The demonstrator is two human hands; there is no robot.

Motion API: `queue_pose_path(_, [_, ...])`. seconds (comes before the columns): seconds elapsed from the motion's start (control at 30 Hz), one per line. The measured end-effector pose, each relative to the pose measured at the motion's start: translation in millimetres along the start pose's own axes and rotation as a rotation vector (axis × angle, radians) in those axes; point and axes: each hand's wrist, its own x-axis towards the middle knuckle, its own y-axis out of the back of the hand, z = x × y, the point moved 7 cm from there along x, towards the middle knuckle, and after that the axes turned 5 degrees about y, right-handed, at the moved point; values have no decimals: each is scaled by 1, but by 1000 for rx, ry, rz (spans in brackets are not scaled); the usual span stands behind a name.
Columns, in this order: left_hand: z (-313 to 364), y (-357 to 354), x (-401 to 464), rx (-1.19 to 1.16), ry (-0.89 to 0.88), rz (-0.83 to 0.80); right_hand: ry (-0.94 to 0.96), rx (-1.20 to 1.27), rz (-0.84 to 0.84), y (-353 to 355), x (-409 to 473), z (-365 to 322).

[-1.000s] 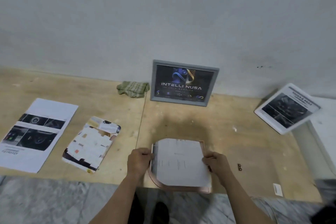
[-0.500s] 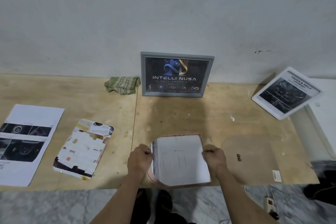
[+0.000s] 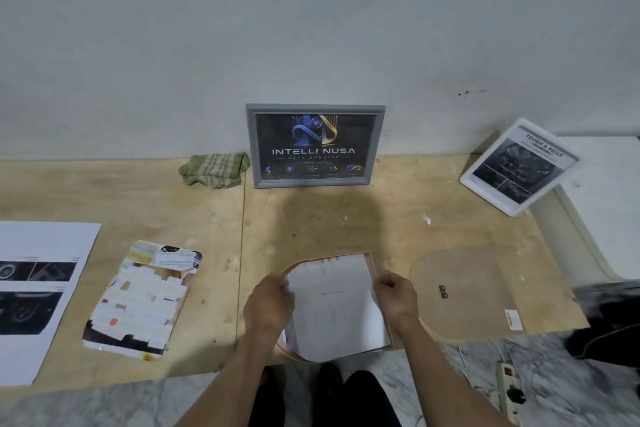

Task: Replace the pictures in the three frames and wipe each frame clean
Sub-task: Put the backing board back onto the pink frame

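Near the bottom middle, the left hand (image 3: 268, 305) and right hand (image 3: 394, 298) still pinch the white paper sheet (image 3: 334, 308) over the pink rounded frame (image 3: 371, 262), now lifted higher, so this swap looks unfinished.

Grey frame (image 3: 315, 146) upright, white frame (image 3: 519, 166) leaning, pink frame (image 3: 371, 262) flat under paper (image 3: 336, 305)
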Motion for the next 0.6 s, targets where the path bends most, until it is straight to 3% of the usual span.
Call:
queue_pose_path(0.27, [69,-47,-22,-54,-119,36,2,-62,-19,72,37,44])
queue_pose_path(0.37, [111,-84,-39,-89,-157,-58,-5,-132,34,122,52,69])
queue_pose_path(0.6, [168,-175,-70,-12,5,-339,-189,-472,54,220,71,138])
